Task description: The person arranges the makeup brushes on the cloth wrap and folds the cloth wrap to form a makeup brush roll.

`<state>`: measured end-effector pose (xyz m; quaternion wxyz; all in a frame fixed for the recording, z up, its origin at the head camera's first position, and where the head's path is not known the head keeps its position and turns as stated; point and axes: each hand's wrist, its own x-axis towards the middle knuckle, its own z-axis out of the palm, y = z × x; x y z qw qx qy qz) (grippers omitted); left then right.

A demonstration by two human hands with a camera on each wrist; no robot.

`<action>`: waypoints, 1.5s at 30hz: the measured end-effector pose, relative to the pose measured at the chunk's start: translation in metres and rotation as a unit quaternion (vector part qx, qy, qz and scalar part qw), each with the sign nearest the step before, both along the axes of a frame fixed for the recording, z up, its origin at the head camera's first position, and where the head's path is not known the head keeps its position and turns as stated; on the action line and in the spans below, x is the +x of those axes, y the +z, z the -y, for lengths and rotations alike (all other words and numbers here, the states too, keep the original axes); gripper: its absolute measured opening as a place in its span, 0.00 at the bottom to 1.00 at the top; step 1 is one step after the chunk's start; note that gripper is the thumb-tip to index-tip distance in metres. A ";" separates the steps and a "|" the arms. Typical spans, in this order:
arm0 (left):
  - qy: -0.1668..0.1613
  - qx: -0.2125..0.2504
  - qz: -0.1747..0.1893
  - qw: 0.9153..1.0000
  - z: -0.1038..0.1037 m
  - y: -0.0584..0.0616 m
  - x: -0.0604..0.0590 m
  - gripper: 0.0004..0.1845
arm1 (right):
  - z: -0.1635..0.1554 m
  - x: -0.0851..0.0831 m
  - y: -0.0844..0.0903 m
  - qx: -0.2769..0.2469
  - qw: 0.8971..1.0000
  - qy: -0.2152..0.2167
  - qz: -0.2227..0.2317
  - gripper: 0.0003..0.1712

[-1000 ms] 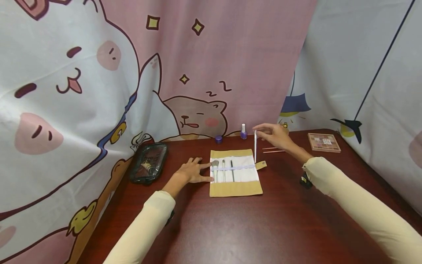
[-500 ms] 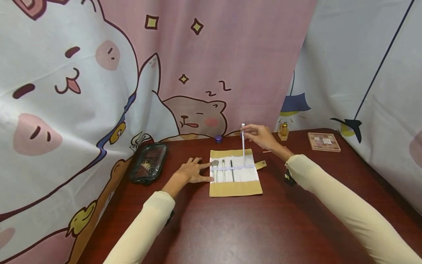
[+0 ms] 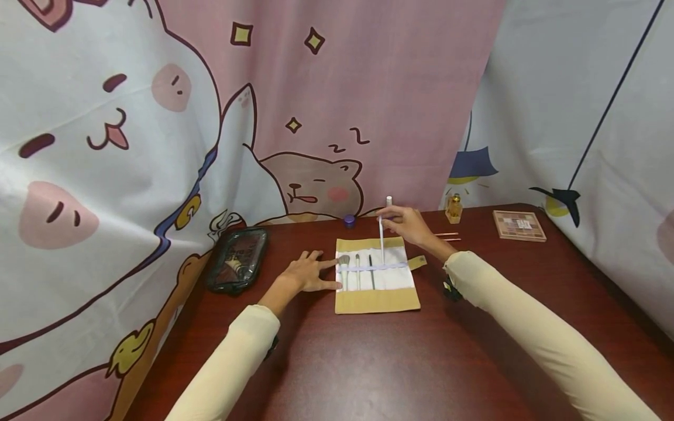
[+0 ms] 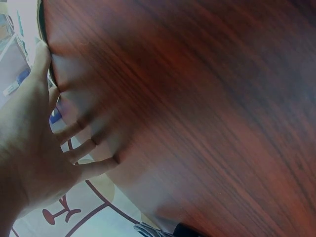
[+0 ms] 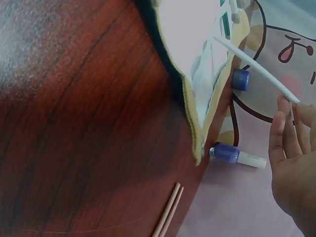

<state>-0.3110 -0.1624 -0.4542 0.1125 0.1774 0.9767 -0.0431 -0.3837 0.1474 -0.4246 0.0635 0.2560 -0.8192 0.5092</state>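
Observation:
A tan and white brush roll lies unrolled on the table. Tucked under its pale band are a fluffy makeup brush, a slimmer brush and a thin dark-tipped tool. My left hand has its fingers spread, with thumb and index finger resting on the roll's left edge. My right hand pinches the upper part of a slender white stick, held nearly upright. Its lower end is at the band, right of the dark-tipped tool; whether it is under the band I cannot tell.
At the back stand a purple jar, a purple nail polish bottle and a gold bottle. Two thin pinkish sticks lie to the right, before an eyeshadow palette. A dark clear-topped pouch lies left.
My right hand has moved left with the white stick, from the roll's right edge to over its white lining, and has lowered slightly. The left hand has stayed put.

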 end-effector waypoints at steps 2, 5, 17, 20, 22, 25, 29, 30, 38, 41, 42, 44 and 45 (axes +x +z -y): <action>0.001 -0.004 0.001 1.000 0.000 0.000 0.000 0.48 | -0.002 -0.009 -0.010 0.009 1.000 -0.004 0.009 0.14; 0.003 -0.005 0.003 1.000 0.000 0.001 0.000 0.48 | -0.003 -0.011 -0.016 0.023 1.000 -0.006 0.012 0.14; 0.003 0.001 0.003 1.000 -0.001 0.001 0.002 0.48 | -0.005 -0.002 -0.034 0.090 0.996 -0.002 0.010 0.16; 0.001 0.000 0.005 1.000 -0.001 0.000 0.001 0.48 | -0.006 0.002 -0.038 0.097 0.995 0.006 0.018 0.16; 0.000 -0.001 0.005 1.000 -0.001 -0.001 0.000 0.48 | -0.007 0.004 -0.040 0.105 0.994 0.011 0.012 0.16; 0.002 -0.004 0.006 1.000 -0.001 -0.001 0.000 0.48 | -0.009 0.007 -0.042 0.122 0.992 0.016 0.002 0.16; 0.006 -0.006 0.007 1.000 -0.001 -0.002 -0.001 0.48 | -0.011 0.011 -0.045 0.140 0.990 0.029 0.003 0.16; 0.006 -0.006 0.006 1.000 -0.001 -0.003 -0.002 0.48 | -0.011 0.012 -0.046 0.142 0.989 0.032 0.006 0.16; 0.001 -0.007 0.009 1.000 0.000 -0.002 -0.001 0.48 | -0.014 0.017 -0.051 0.156 0.987 0.047 -0.002 0.16; 0.001 -0.005 0.008 1.000 0.000 0.000 0.001 0.48 | -0.015 0.018 -0.053 0.155 0.986 0.054 -0.016 0.16; 0.001 -0.004 0.007 1.000 0.000 0.001 0.002 0.48 | -0.015 0.019 -0.053 0.156 0.986 0.054 -0.017 0.16; 0.001 -0.002 0.006 1.000 -0.001 0.003 0.004 0.48 | -0.016 0.020 -0.053 0.162 0.985 0.054 -0.016 0.16; 0.000 0.000 0.006 1.000 -0.001 0.004 0.005 0.47 | -0.016 0.020 -0.053 0.165 0.985 0.053 -0.015 0.16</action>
